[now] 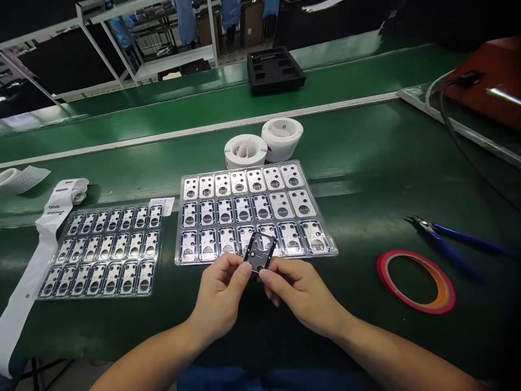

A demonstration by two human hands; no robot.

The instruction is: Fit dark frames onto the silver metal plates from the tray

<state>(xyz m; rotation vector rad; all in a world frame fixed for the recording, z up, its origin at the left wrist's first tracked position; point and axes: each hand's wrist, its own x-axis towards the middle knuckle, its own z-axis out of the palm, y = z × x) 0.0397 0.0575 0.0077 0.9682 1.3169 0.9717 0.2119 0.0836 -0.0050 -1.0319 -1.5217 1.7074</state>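
Note:
Between my two hands is a small dark rectangular plate (pixel 260 251) with a black rim and round holes, tilted up toward me. My left hand (pixel 223 293) pinches its lower left edge between thumb and fingers. At the lower right corner, the thumb and fingers of my right hand (pixel 299 288) grip it too. Just behind it lies a clear plastic tray (pixel 240 194) holding rows of similar silvery plates, several with dark blue edges. The held plate hides part of the tray's front row. Another clear tray (pixel 157 271) of such plates lies to the left.
Two white label rolls, one (pixel 245 151) in front of another (pixel 282 140), stand behind the middle tray. A label strip (pixel 24 282) trails at the left. Red tape (pixel 446 293) and blue-handled cutters (pixel 431 228) lie right. A black foam tray (pixel 277 70) sits farther back.

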